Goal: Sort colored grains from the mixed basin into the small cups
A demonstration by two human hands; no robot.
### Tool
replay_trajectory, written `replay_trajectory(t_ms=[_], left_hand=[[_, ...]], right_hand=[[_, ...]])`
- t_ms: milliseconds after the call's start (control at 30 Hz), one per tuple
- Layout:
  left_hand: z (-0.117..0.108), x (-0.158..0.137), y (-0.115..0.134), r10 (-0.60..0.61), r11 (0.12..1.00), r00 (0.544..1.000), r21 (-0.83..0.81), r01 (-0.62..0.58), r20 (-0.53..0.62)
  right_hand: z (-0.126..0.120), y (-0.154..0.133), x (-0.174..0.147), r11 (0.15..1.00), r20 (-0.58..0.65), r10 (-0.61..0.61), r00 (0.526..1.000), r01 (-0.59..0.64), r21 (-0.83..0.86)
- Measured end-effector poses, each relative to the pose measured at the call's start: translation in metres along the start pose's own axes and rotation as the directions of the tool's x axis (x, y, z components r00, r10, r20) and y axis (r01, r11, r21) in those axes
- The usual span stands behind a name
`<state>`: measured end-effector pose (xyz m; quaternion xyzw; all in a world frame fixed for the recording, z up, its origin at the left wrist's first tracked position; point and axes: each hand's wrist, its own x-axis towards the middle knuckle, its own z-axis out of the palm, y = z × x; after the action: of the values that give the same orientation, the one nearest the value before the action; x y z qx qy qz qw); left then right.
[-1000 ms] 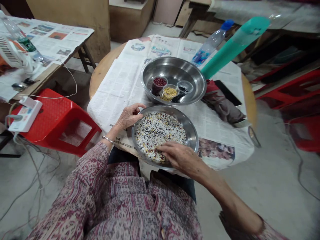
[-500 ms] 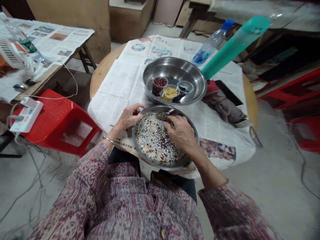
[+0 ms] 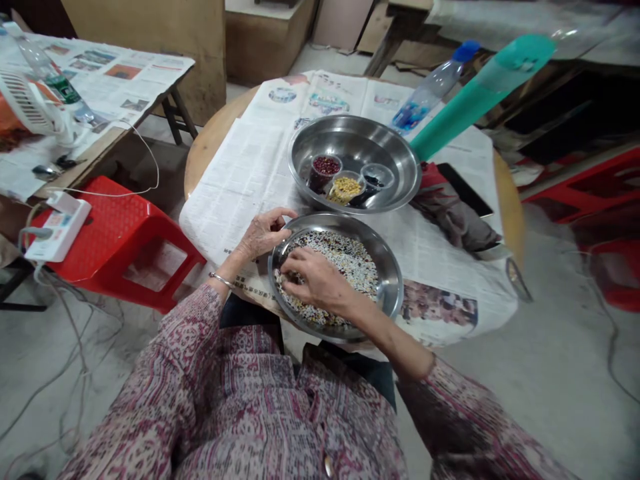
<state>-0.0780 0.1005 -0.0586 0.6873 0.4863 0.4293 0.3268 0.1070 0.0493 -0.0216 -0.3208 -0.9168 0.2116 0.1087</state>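
Observation:
A shallow steel basin (image 3: 391, 303) holds mixed grains (image 3: 345, 257), mostly white with dark, red and yellow bits. My left hand (image 3: 263, 235) grips its left rim, with the thumb on the edge and the index finger stretched past it. My right hand (image 3: 317, 279) is inside the basin at the left, its bent fingers and thumb closed in the grains; the fingertips are partly hidden. Just beyond stands a larger steel basin (image 3: 403, 150) with clear cups of red beans (image 3: 325, 167), yellow beans (image 3: 345, 188) and black beans (image 3: 376, 179).
Newspaper (image 3: 225, 160) covers the round table. At the back right are a plastic bottle (image 3: 430, 90), a green tube (image 3: 480, 97), a crumpled cloth (image 3: 455, 213) and a dark flat object (image 3: 465, 190). A red stool (image 3: 125, 233) with a power strip (image 3: 59, 230) stands left.
My right hand has swept leftward across the grains, from the basin's upper right to its left side. The grains have shifted, baring metal at the right. My left hand stays on the rim.

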Motion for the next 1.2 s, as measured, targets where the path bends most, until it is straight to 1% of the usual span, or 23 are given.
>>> replay_trajectory(t_ms=[100, 167, 200, 267, 333, 400, 467, 533, 567, 600, 667, 733, 800, 867, 933, 1000, 1067, 1133, 1200], left_hand=[[0.0, 0.0, -0.001, 0.008, 1.0, 1.0, 0.002, -0.008, -0.004], [0.0, 0.0, -0.001, 0.011, 1.0, 1.0, -0.004, -0.011, -0.008], [0.0, 0.0, -0.001, 0.012, 1.0, 1.0, -0.009, -0.012, -0.009], [0.0, 0.0, 0.0, 0.008, 1.0, 1.0, -0.021, -0.008, -0.007], [0.0, 0.0, 0.0, -0.001, 1.0, 1.0, -0.031, 0.001, -0.001], [-0.001, 0.0, 0.001, -0.007, 0.999, 1.0, -0.038, 0.007, 0.004], [-0.001, 0.0, 0.001, -0.007, 0.999, 1.0, -0.04, 0.007, 0.003], [-0.001, 0.0, 0.002, -0.002, 0.999, 1.0, -0.037, 0.002, 0.001], [-0.001, 0.0, 0.002, 0.0, 0.999, 1.0, -0.036, 0.0, 0.0], [-0.001, 0.0, 0.002, 0.001, 0.999, 1.0, -0.037, -0.001, 0.0], [-0.001, 0.0, 0.002, 0.002, 0.999, 1.0, -0.043, -0.002, 0.0], [0.0, 0.0, 0.001, 0.005, 0.999, 1.0, -0.045, -0.005, -0.006], [0.0, 0.0, 0.001, 0.011, 0.999, 1.0, -0.041, -0.012, -0.01], [0.001, 0.0, 0.0, 0.017, 0.999, 1.0, -0.036, -0.017, -0.013], [0.001, 0.0, 0.0, 0.015, 0.999, 1.0, -0.033, -0.015, -0.012], [0.001, 0.0, 0.0, 0.009, 0.999, 1.0, -0.035, -0.009, -0.007], [0.0, 0.0, 0.0, 0.005, 0.999, 1.0, -0.042, -0.005, 0.002], [0.0, 0.0, 0.0, 0.007, 0.999, 1.0, -0.049, -0.007, 0.005], [0.0, 0.0, 0.0, 0.008, 0.999, 1.0, -0.052, -0.008, 0.006]], right_hand=[[-0.007, -0.003, -0.023, 0.993, 0.106, -0.093, 0.99, 0.1, -0.066], [-0.012, 0.004, -0.04, 0.985, 0.122, -0.099, 0.988, 0.114, -0.126], [-0.015, 0.01, -0.048, 0.983, 0.108, -0.082, 0.991, 0.098, -0.157], [-0.019, 0.026, -0.061, 0.978, 0.041, -0.014, 0.999, 0.022, -0.205], [-0.023, 0.041, -0.07, 0.969, -0.068, 0.082, 0.994, -0.096, -0.23], [-0.025, 0.052, -0.072, 0.951, -0.194, 0.177, 0.965, -0.218, -0.218], [-0.024, 0.055, -0.068, 0.93, -0.289, 0.25, 0.924, -0.312, -0.193], [-0.02, 0.049, -0.058, 0.91, -0.331, 0.298, 0.895, -0.372, -0.185], [-0.017, 0.045, -0.052, 0.904, -0.332, 0.309, 0.891, -0.384, -0.188], [-0.014, 0.039, -0.046, 0.905, -0.323, 0.308, 0.895, -0.381, -0.192], [-0.007, 0.026, -0.037, 0.926, -0.28, 0.269, 0.922, -0.328, -0.188], [-0.003, 0.015, -0.033, 0.96, -0.197, 0.197, 0.96, -0.23, -0.16], [-0.003, 0.008, -0.036, 0.983, -0.089, 0.139, 0.986, -0.149, -0.11], [-0.007, 0.005, -0.045, 0.992, 0.023, 0.113, 0.993, -0.112, -0.053], [-0.015, 0.006, -0.058, 0.995, 0.115, 0.098, 0.989, -0.098, -0.004], [-0.023, 0.008, -0.073, 0.995, 0.146, 0.082, 0.986, -0.089, 0.036], [-0.029, 0.01, -0.087, 0.995, 0.124, 0.08, 0.989, -0.087, 0.056], [-0.031, 0.011, -0.098, 0.994, 0.114, 0.082, 0.99, -0.089, 0.06], [-0.028, 0.009, -0.103, 0.995, 0.148, 0.071, 0.986, -0.08, 0.057]])
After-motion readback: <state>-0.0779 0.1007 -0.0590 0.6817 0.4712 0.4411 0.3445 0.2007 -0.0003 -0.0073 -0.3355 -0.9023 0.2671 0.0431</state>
